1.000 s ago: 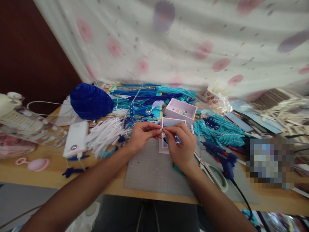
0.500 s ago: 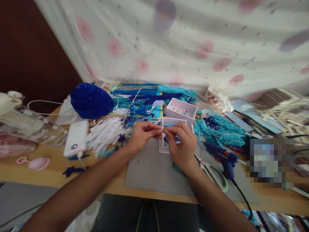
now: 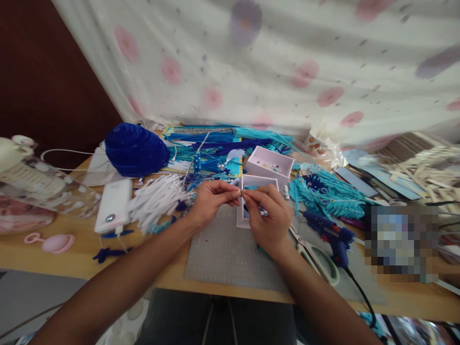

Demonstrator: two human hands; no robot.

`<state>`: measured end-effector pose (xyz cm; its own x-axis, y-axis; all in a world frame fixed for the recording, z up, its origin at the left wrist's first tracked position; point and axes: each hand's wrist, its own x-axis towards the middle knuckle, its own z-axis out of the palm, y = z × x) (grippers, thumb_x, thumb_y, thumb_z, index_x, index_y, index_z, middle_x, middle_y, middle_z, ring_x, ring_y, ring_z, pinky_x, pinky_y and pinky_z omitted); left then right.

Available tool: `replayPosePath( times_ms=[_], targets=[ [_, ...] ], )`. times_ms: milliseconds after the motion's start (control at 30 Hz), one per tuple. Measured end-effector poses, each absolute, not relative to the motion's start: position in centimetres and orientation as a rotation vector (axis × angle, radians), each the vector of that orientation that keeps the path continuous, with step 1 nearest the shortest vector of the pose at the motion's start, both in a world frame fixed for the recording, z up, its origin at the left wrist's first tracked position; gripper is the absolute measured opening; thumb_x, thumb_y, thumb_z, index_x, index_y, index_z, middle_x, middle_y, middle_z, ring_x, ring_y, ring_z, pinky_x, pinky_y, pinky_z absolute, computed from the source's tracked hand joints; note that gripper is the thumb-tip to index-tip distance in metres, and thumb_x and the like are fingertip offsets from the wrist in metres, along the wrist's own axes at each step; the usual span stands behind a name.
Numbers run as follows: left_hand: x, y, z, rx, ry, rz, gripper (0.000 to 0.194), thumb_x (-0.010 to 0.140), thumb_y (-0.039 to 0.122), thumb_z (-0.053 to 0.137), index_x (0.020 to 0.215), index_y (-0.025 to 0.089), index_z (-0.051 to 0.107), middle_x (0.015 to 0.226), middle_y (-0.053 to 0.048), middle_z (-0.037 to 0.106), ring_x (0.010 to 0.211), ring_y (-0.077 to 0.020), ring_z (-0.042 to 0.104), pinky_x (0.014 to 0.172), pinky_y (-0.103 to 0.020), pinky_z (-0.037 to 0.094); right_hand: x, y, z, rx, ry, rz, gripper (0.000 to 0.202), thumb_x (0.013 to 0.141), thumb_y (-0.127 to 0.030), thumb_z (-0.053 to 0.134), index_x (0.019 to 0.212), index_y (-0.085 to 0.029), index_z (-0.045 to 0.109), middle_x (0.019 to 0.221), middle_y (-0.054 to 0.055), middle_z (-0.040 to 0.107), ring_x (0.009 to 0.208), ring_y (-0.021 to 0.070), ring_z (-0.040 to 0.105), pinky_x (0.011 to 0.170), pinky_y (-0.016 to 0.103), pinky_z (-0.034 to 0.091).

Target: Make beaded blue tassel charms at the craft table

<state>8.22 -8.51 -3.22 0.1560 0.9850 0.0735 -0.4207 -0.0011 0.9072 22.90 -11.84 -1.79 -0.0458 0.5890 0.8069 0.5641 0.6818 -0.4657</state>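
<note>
My left hand [image 3: 215,199] and my right hand [image 3: 269,211] meet fingertip to fingertip over the grey cutting mat [image 3: 230,261]. Each is closed in a pinch, thumb against finger. Something tiny and pale seems to sit where the fingertips touch, too small to name. Behind and partly under my right hand is a small white box [image 3: 243,223] with blue pieces and beads in it. A second white box [image 3: 266,168], tilted and holding a few small beads, lies just beyond.
Scissors [image 3: 312,256] and a blue glue gun [image 3: 332,235] with a black cord lie right of my right forearm. White pipe cleaners [image 3: 154,199], a white power bank [image 3: 114,206] and a blue coiled bundle [image 3: 134,149] are at the left. Turquoise fuzzy pieces [image 3: 334,196] lie farther right.
My right hand has shifted very slightly left, its fingers still pinched against those of my left hand. Everything on the table stays in place.
</note>
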Motion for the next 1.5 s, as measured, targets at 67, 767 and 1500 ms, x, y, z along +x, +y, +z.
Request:
replayPosePath(
  times_ms=[67, 767, 1500],
  targets=[
    [8.19, -8.51, -3.31, 1.001, 0.767, 1.286, 0.029, 0.057, 0.035, 0.092, 0.068, 0.016, 0.074, 0.056, 0.000, 0.068, 0.053, -0.0117, 0.064, 0.056, -0.024, 0.053, 22.88, -11.91, -1.79, -0.956, -1.693, 0.010, 0.017, 0.092, -0.013, 0.060, 0.093, -0.023, 0.075, 0.079, 0.003, 0.066, 0.067, 0.0161, 0.061, 0.059, 0.030, 0.050],
    [8.09, -8.45, -3.47, 1.005, 0.749, 1.290, 0.026, 0.060, 0.033, 0.091, 0.069, 0.016, 0.074, 0.058, 0.000, 0.068, 0.054, -0.0121, 0.065, 0.055, -0.024, 0.054, 23.04, -11.65, -1.40, -0.969, -1.708, 0.125, 0.014, 0.092, -0.012, 0.060, 0.087, -0.021, 0.070, 0.079, 0.002, 0.065, 0.068, 0.0153, 0.060, 0.059, 0.028, 0.049],
    [8.13, -8.45, -3.70, 1.058, 0.816, 1.301, 0.030, 0.060, 0.037, 0.090, 0.070, 0.015, 0.073, 0.060, 0.000, 0.069, 0.056, -0.0134, 0.066, 0.058, -0.026, 0.056, 23.10, -11.41, -1.38, -0.993, -1.674, 0.269, 0.013, 0.092, -0.015, 0.061, 0.085, -0.021, 0.069, 0.078, 0.001, 0.064, 0.068, 0.0155, 0.060, 0.059, 0.028, 0.049]
  ],
)
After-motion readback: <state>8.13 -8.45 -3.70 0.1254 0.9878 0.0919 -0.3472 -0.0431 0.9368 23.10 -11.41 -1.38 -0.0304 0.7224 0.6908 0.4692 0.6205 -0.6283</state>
